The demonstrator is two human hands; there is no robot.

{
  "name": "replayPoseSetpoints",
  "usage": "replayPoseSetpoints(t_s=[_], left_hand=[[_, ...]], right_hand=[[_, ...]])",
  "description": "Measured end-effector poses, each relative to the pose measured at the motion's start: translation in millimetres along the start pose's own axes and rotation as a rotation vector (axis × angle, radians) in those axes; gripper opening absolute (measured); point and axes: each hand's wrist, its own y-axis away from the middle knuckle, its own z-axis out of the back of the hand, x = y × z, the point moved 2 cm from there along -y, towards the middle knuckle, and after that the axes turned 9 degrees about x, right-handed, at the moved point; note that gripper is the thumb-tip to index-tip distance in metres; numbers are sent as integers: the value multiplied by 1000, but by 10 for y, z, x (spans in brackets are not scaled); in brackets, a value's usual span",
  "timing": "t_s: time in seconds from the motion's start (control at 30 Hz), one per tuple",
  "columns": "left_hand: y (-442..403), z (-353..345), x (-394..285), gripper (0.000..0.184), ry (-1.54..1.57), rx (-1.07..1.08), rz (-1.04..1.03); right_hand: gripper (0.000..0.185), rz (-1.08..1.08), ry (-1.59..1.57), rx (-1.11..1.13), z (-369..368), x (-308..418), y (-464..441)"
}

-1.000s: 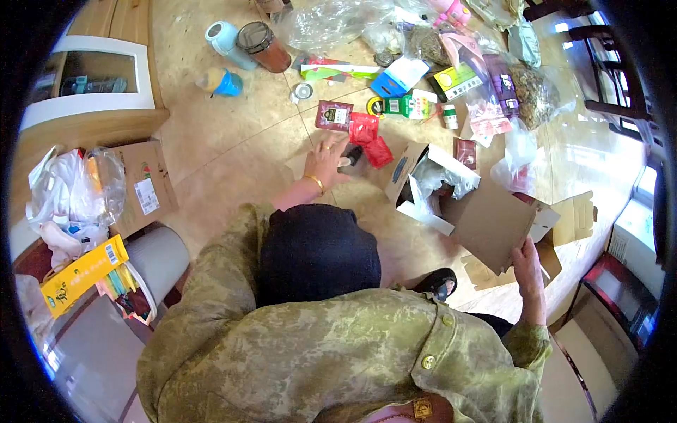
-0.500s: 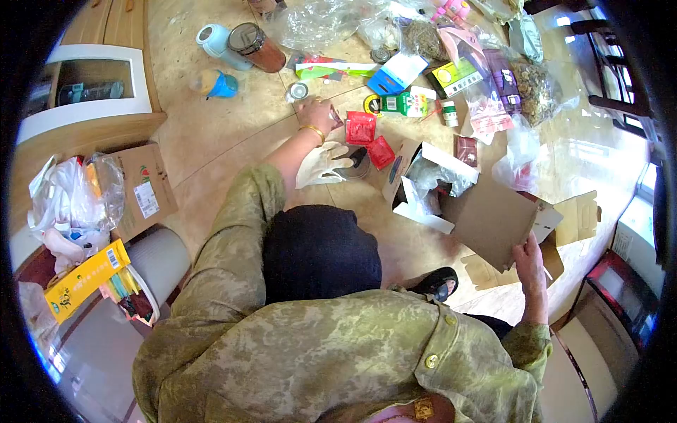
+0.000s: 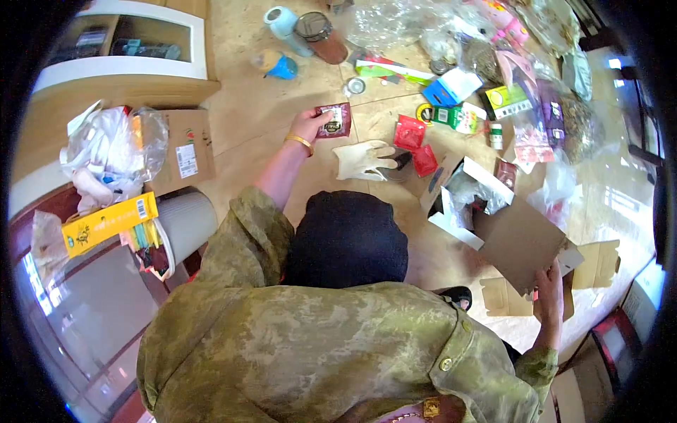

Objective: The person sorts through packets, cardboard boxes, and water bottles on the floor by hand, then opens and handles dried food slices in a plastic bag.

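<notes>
My left hand (image 3: 307,126) pinches a dark red sachet (image 3: 335,120) by its left edge, above the floor, printed side up. Just right of it lies a pale glove (image 3: 363,159), and beyond that are two bright red packets (image 3: 409,132). My right hand (image 3: 548,279) grips the brown cardboard flap (image 3: 522,240) of an opened box at its lower right corner. The box (image 3: 455,217) has white inner flaps and holds crumpled clear plastic. Another dark red sachet (image 3: 505,173) rests behind the box.
A light blue bottle (image 3: 284,28), a jar with reddish-brown contents (image 3: 323,39) and a small blue-based cup (image 3: 282,67) stand at the back. Several boxes and plastic bags crowd the back right. At left are a bin (image 3: 187,225) and a carton (image 3: 185,144).
My left hand has moved left, away from the red packets, and the sachet in it now shows its printed face. The view has shifted left. My right hand still grips the cardboard flap.
</notes>
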Motion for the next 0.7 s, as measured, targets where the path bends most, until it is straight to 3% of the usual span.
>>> replayPoseSetpoints(t_s=[0.13,0.2,0.33,0.4,0.43,0.5,0.57,0.6,0.63,0.67,0.7], left_hand=[[92,252,-74,25,-38,-164,-40],[153,301,-64,29,59,-137,-92],[575,561,-158,30,-322,-338,-235],[847,886,-169,30,-279,-437,-287],[927,974,-156,29,-225,-454,-326],[1430,1033,-486,27,-260,-615,-343],[1815,1602,-484,25,-434,-895,-399],[2040,1964,-441,23,-537,-1082,-367],[2330,1985,-552,22,-408,-1140,-511],[2611,2046,-656,23,-299,-1213,-494],[2890,2385,-618,27,-417,-1377,-467]], right_hand=[[40,-142,40,77,-18,191,39],[42,26,28,70,17,66,24],[51,-173,-337,-61,101,-248,52],[48,10,-119,161,257,-402,-145],[47,-18,-199,72,75,-121,-60],[47,-40,-278,-10,16,145,28],[43,-1,168,240,185,31,-138],[43,3,167,249,145,6,-143],[42,44,-15,206,88,-23,-149],[41,83,-198,164,55,-45,-155],[41,85,-200,174,83,-70,-188]])
